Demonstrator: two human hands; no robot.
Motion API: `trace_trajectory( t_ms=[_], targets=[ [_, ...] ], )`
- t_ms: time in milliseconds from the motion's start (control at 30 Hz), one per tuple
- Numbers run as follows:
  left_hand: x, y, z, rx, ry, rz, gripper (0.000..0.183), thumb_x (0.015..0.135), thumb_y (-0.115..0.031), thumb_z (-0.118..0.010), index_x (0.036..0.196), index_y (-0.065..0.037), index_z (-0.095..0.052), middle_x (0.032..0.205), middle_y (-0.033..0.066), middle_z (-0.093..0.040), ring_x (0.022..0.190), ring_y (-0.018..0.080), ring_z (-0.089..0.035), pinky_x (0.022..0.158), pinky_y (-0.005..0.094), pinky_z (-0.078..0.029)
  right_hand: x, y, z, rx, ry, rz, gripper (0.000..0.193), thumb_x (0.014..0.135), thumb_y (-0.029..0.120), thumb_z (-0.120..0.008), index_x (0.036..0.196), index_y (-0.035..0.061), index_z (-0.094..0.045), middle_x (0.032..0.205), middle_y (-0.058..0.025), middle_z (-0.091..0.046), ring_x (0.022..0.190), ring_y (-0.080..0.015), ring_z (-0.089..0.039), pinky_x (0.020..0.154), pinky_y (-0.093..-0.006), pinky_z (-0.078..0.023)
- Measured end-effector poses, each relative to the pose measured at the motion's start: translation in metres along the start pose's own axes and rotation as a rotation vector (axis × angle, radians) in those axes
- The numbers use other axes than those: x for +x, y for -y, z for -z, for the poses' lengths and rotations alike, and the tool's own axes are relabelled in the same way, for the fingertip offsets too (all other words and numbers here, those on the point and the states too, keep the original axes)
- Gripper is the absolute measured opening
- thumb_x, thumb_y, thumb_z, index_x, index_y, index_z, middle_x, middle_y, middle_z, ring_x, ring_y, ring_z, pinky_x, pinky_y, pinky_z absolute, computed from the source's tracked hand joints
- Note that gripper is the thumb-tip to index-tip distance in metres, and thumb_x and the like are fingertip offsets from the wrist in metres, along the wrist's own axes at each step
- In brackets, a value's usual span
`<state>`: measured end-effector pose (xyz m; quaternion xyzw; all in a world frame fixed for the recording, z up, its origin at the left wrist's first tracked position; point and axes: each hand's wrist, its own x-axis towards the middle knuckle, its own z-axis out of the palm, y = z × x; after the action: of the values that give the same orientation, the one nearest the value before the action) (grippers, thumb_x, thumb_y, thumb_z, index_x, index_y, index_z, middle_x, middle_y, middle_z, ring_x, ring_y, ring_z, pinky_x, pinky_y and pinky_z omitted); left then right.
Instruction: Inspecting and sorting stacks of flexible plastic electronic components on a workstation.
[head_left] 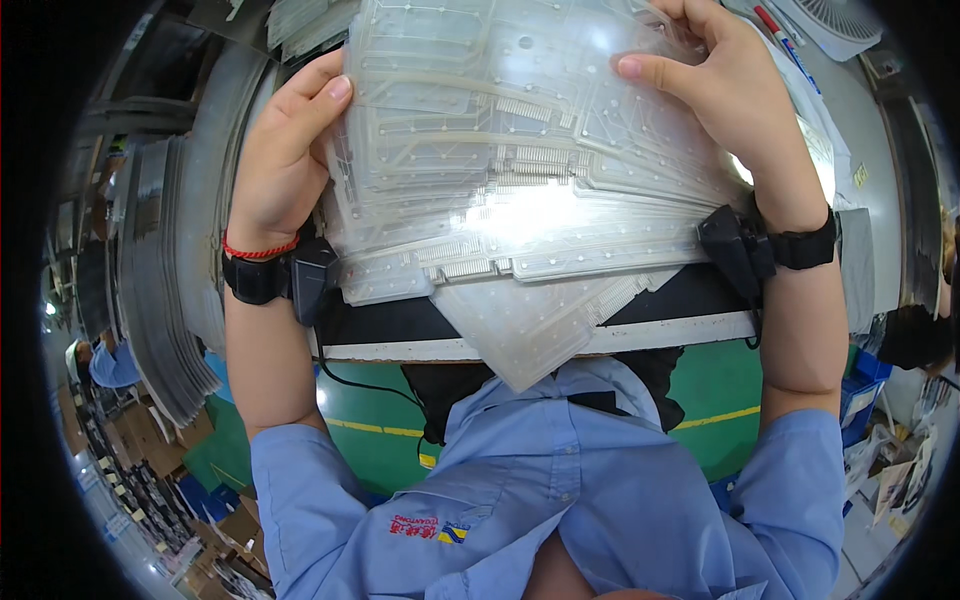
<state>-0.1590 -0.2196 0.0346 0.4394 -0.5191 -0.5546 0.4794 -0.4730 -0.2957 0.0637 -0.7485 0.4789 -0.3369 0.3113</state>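
Left hand (pixel 285 150): at the left edge of the clear plastic sheets (pixel 440 140), thumb pressed to the edge and fingers curled around the side, gripping them; the fingertips are hidden.
Right hand (pixel 735 95): at the upper right of the same sheets, thumb laid flat on the top face, the other fingers bent around the far edge, gripping.
Plastic sheets: in a thick, overlapping, uneven pile between the two hands, over the near part of the table (pixel 640 335); thin lines and dots cross them, and a bright glare covers the middle.
Loose corner: one lower sheet (pixel 525 335) juts out from beneath the pile, its corner pointing past the table edge toward the person.
Wrists: black bands on both, with a red cord (pixel 262 250) on the left.
Table's far right: a red marker (pixel 768 22) near a white fan (pixel 838 22).
Floor: green (pixel 370 405), with a yellow line.
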Motion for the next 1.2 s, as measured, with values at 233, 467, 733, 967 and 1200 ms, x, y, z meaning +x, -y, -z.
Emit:
trace_trajectory(
  t_ms=[233,467,733,967,1200],
  targets=[
    [-0.001,0.005,0.015,0.065,-0.102,0.045,0.032,0.097,-0.017,-0.052,0.123,0.002,-0.055,0.109,0.0064,-0.066,0.097,0.0102,-0.062,0.087,0.0235,-0.046,0.000,-0.001,0.002,-0.020,0.005,0.002,0.033,0.066,0.010,-0.081,0.091,0.0023,-0.061,0.076,-0.0012,-0.055,0.072,-0.0110,-0.050,0.068,-0.0254,-0.043],
    [-0.005,0.005,0.011,-0.041,-0.091,-0.082,0.031,0.097,-0.016,-0.053,0.122,0.002,-0.055,0.109,0.0080,-0.067,0.094,0.0119,-0.064,0.084,0.0243,-0.048,-0.002,0.011,0.005,-0.153,0.159,-0.031,0.035,0.067,0.013,-0.081,0.090,0.0003,-0.058,0.077,-0.0050,-0.055,0.074,-0.0145,-0.051,0.069,-0.0274,-0.044],
    [-0.004,0.002,0.007,-0.005,-0.204,-0.012,0.028,0.098,-0.017,-0.052,0.117,0.002,-0.058,0.107,0.0091,-0.068,0.092,0.0117,-0.064,0.083,0.0243,-0.048,0.001,-0.002,0.004,-0.008,0.081,0.052,0.036,0.064,0.010,-0.082,0.089,0.0007,-0.059,0.078,-0.0043,-0.057,0.075,-0.0138,-0.053,0.071,-0.0270,-0.045],
    [-0.005,0.007,0.031,-0.033,-0.051,-0.027,0.032,0.099,-0.018,-0.050,0.122,0.003,-0.055,0.107,0.0077,-0.067,0.093,0.0113,-0.063,0.084,0.0253,-0.048,0.000,0.004,0.003,-0.027,0.016,0.024,0.037,0.063,0.012,-0.085,0.089,0.0019,-0.060,0.081,-0.0039,-0.059,0.077,-0.0132,-0.054,0.074,-0.0267,-0.046],
    [-0.005,-0.002,-0.001,-0.039,-0.096,-0.013,0.036,0.100,-0.017,-0.045,0.129,0.004,-0.049,0.115,0.0086,-0.063,0.104,0.0118,-0.059,0.090,0.0278,-0.045,0.000,-0.003,0.002,0.018,0.027,0.064,0.037,0.063,0.012,-0.085,0.088,0.0023,-0.060,0.082,-0.0040,-0.060,0.079,-0.0131,-0.055,0.074,-0.0265,-0.046]
  ],
)
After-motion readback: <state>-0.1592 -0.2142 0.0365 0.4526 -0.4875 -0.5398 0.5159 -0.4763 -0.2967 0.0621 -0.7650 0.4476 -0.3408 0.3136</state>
